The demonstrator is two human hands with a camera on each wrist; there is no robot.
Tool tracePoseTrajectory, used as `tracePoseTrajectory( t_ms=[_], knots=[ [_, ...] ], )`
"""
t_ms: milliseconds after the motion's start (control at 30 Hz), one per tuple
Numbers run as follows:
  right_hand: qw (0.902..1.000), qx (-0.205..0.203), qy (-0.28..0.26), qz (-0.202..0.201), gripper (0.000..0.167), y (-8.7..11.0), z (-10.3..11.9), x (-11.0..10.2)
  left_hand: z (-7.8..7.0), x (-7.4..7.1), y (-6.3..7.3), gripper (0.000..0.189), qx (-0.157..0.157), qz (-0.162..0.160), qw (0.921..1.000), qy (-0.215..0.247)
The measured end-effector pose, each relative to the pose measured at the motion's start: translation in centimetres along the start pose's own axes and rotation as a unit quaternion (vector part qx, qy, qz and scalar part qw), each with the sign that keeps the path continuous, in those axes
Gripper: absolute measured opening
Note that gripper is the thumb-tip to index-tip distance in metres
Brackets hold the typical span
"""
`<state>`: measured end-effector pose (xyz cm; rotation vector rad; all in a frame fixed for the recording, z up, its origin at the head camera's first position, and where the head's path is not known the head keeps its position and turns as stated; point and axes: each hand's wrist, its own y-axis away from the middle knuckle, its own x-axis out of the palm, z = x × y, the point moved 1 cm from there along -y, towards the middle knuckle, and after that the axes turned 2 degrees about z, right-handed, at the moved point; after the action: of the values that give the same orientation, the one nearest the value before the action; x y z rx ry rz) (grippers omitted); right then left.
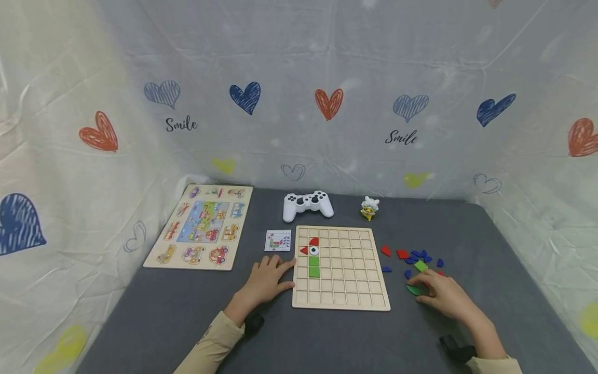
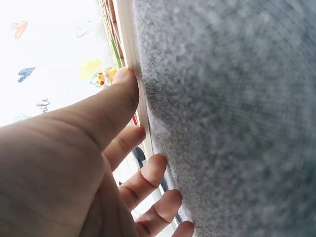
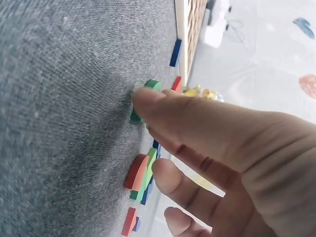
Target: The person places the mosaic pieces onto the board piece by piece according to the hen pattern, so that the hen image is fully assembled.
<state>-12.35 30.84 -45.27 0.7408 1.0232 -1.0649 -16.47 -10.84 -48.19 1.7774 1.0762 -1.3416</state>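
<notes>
A wooden grid board [image 1: 348, 291] lies flat on the table. It holds a red quarter-round [image 1: 314, 241], a red triangle [image 1: 304, 250], an eye tile [image 1: 314, 251] and two green squares [image 1: 314, 271] in its left columns. My left hand [image 1: 268, 280] rests at the board's left edge, thumb and fingertips against its side, fingers spread. Right of the board, my right hand [image 1: 441, 293] pinches a dark green rounded piece [image 1: 413, 290] between thumb and index finger; the thumb hides its middle in the right wrist view. Nearby lie blue pieces [image 1: 414, 254] and a light green square [image 1: 421, 266].
Red pieces [image 1: 402, 254] lie right of the board. A pattern card [image 1: 277, 240] sits at its upper left, near a wooden picture puzzle [image 1: 229, 262]. Behind the board are a white game controller [image 1: 307, 203] and a small figurine [image 1: 369, 208], before a hanging cloth with printed hearts.
</notes>
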Motion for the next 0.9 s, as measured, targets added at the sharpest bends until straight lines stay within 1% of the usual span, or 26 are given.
tracePoseTrajectory(
  t_ms=[267,500,700,900],
  knots=[
    [0.9998,0.0,0.006,0.018,0.029,-0.3,-0.2,0.2,0.0,-0.2,0.1,0.059,0.006,-0.004,1.0,0.001],
    [0.9988,-0.008,-0.001,0.047,0.027,-0.6,-0.2,0.6,0.0,-0.2,0.1,0.059,0.006,-0.004,1.0,-0.002],
    [0.9987,-0.015,-0.011,0.048,0.028,-0.7,0.1,0.9,-0.1,-0.2,0.1,0.059,0.009,-0.004,0.9999,-0.002],
    [0.9989,-0.025,-0.022,0.033,0.028,-1.0,0.8,1.1,-0.1,-0.2,0.1,0.06,0.003,0.001,1.0,0.001]
  ],
)
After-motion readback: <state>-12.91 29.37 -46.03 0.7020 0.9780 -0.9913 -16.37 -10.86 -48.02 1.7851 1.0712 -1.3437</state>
